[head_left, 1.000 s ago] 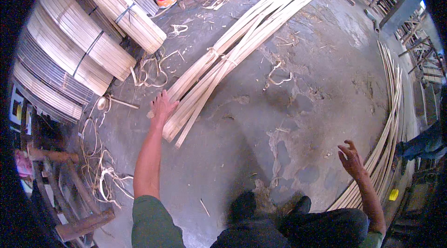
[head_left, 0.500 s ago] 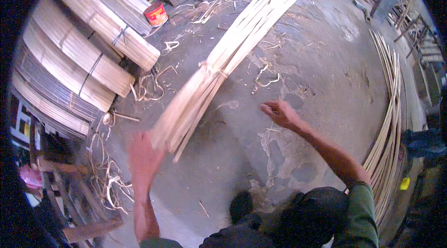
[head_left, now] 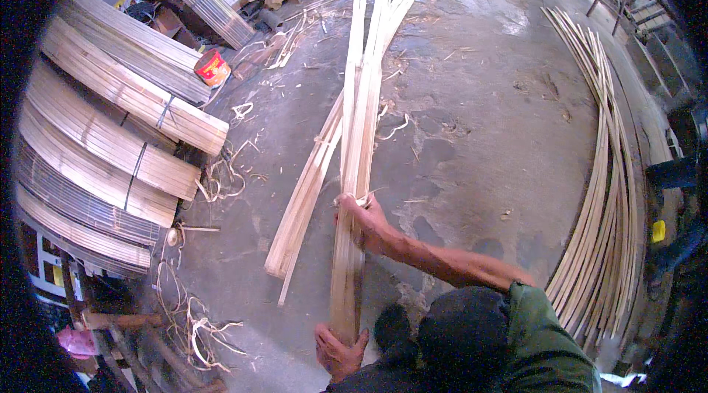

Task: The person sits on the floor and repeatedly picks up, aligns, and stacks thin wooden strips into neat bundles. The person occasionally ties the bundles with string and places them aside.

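Note:
A long bundle of pale, flat wooden or bamboo strips runs away from me, its far part over a second strip bundle on the floor. My right hand is closed round the upper bundle beside a thin tie at its middle. At the near end, my left hand cups the strip ends, thumb on one side and fingers on the other. The lower bundle slants to the left of the held one, with one strip sticking out at its near end.
Tied stacks of slats lie along the left, near a red tub. Loose fibre strands litter the concrete floor. Long thin strips lie on the right, with a yellow object beyond. A wooden frame stands at the lower left.
My right hand, empty before, now grips a bundle at its tie. My left hand has moved right and nearer to me, to that bundle's end. One bundle now lies apart, to the left.

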A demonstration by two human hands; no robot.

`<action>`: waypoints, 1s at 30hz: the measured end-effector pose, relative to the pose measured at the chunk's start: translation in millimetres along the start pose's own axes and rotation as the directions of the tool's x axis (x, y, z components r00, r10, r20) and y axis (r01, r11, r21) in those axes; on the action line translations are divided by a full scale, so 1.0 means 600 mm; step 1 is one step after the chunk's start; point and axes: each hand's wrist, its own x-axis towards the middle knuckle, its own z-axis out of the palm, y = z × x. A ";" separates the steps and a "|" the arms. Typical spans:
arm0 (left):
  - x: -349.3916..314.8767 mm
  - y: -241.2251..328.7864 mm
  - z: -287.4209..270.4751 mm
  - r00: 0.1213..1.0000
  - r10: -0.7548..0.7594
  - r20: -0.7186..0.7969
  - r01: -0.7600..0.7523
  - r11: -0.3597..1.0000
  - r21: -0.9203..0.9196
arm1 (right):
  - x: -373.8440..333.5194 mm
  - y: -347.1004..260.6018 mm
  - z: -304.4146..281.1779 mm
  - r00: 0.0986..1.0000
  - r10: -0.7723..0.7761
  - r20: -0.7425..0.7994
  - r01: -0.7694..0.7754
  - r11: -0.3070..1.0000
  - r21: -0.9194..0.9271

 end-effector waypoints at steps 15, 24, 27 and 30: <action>-0.061 -0.042 0.062 0.999 0.034 -0.042 -0.051 0.857 -0.513 | -0.191 -0.126 0.053 0.994 -0.106 0.039 0.105 0.994 0.028; 0.028 0.041 0.054 0.933 0.359 -0.028 -0.316 0.778 -0.543 | -0.142 -0.193 -0.021 0.951 -0.310 -0.011 0.308 0.948 -0.081; 0.043 0.047 0.063 0.885 0.460 -0.076 -0.440 0.771 -0.461 | -0.129 -0.194 -0.044 0.947 -0.290 -0.137 0.286 0.957 -0.046; 0.049 0.093 0.028 0.937 0.307 0.169 -0.138 0.766 -0.628 | -0.110 -0.182 -0.082 0.940 -0.248 -0.233 0.240 0.969 -0.064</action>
